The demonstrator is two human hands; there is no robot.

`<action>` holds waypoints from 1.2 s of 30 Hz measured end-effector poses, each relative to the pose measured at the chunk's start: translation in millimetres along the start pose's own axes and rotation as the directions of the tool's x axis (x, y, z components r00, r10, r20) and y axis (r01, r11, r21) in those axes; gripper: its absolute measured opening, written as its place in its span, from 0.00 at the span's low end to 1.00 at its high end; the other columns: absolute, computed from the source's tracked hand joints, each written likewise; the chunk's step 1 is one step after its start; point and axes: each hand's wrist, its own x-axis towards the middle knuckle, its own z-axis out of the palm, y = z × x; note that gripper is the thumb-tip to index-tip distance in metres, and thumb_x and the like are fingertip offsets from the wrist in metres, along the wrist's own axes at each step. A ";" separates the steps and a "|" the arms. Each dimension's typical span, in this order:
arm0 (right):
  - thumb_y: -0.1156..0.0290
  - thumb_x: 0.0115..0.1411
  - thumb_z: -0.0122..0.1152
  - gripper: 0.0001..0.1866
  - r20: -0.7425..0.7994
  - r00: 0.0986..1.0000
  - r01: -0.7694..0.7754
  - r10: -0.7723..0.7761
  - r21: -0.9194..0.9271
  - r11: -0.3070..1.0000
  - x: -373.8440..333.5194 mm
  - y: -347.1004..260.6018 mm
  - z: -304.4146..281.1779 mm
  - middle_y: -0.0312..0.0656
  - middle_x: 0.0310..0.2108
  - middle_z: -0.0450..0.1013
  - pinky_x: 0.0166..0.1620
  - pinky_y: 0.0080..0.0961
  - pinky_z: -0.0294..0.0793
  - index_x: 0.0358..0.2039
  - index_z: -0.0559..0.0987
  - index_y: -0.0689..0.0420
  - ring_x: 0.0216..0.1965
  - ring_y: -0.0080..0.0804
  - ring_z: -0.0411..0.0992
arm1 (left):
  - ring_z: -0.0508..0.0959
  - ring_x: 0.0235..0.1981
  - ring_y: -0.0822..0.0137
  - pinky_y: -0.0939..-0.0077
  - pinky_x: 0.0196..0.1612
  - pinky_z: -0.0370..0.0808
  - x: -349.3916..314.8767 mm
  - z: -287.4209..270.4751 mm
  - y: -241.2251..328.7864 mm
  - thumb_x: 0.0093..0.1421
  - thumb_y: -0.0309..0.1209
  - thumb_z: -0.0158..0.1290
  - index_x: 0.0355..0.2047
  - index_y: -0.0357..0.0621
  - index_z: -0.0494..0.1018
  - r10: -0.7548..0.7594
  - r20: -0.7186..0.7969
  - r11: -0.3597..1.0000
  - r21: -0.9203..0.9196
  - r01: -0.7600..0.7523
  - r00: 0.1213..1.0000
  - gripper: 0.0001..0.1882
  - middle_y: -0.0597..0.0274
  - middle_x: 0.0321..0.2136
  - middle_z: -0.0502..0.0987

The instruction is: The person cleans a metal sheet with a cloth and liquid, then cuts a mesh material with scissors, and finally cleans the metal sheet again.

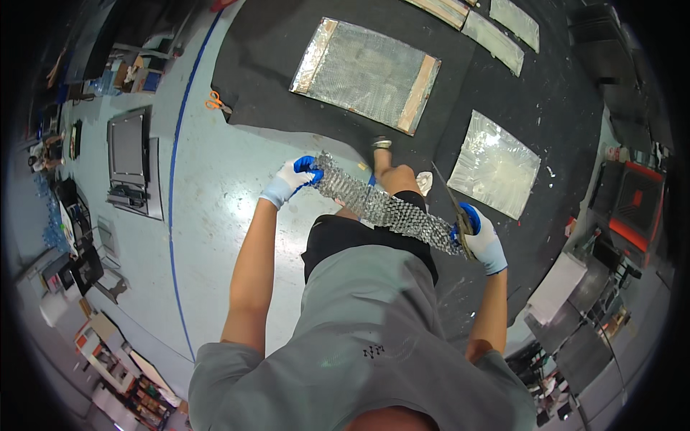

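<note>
A strip of silvery honeycomb metal mesh point(374, 205) hangs between my two hands, sagging a little across my lap. At its left end my left hand point(293, 179), in a white glove with blue-coated fingers, is closed on the mesh. My right hand point(480, 235), gloved the same way, grips long dark scissors point(460, 210) whose blades point up and away. Blue fingertips of that hand also meet the strip's right end; how firmly they pinch it is partly hidden by the scissors.
A black mat point(273, 79) covers the floor ahead. On it lie a foil-like rectangular panel with tan end strips point(366, 75), a shiny silver panel point(496, 165) and narrower panels point(496, 39). Orange-handled scissors point(218, 103) rest at its left edge. A red-framed unit point(636, 205) stands right.
</note>
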 end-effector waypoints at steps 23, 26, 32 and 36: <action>0.79 0.57 0.72 0.39 0.037 0.967 -0.252 0.254 0.309 0.917 259.7 47.4 81.2 0.43 0.57 0.79 0.62 0.25 0.73 0.70 0.71 0.63 0.55 0.24 0.75 | 0.83 0.44 0.72 0.73 0.53 0.81 226.5 -147.7 97.2 0.67 0.19 0.60 0.58 0.32 0.77 -0.229 0.023 0.896 0.397 0.201 0.973 0.19 0.63 0.44 0.85; 0.81 0.58 0.71 0.39 -0.022 0.951 -0.265 0.308 0.457 0.849 292.2 60.0 105.1 0.41 0.56 0.79 0.61 0.26 0.75 0.70 0.70 0.65 0.54 0.24 0.75 | 0.84 0.43 0.71 0.72 0.54 0.82 266.9 -183.5 99.6 0.67 0.20 0.60 0.57 0.31 0.78 -0.173 0.005 0.894 0.421 0.154 0.985 0.18 0.62 0.44 0.86; 0.84 0.62 0.67 0.39 0.008 0.920 -0.295 0.391 0.671 0.681 326.0 82.8 140.7 0.38 0.48 0.79 0.52 0.24 0.82 0.73 0.67 0.62 0.46 0.23 0.78 | 0.84 0.43 0.71 0.72 0.53 0.82 356.9 -267.7 110.4 0.68 0.21 0.58 0.54 0.33 0.80 -0.287 0.016 0.867 0.429 0.253 0.958 0.15 0.62 0.43 0.86; 0.85 0.62 0.65 0.40 -0.019 0.932 -0.264 0.361 0.645 0.717 372.2 95.6 180.8 0.37 0.47 0.78 0.52 0.23 0.82 0.75 0.65 0.60 0.46 0.23 0.78 | 0.84 0.43 0.71 0.73 0.53 0.82 399.4 -305.2 82.7 0.70 0.22 0.56 0.55 0.34 0.80 -0.212 0.022 0.875 0.450 0.179 0.977 0.15 0.63 0.45 0.85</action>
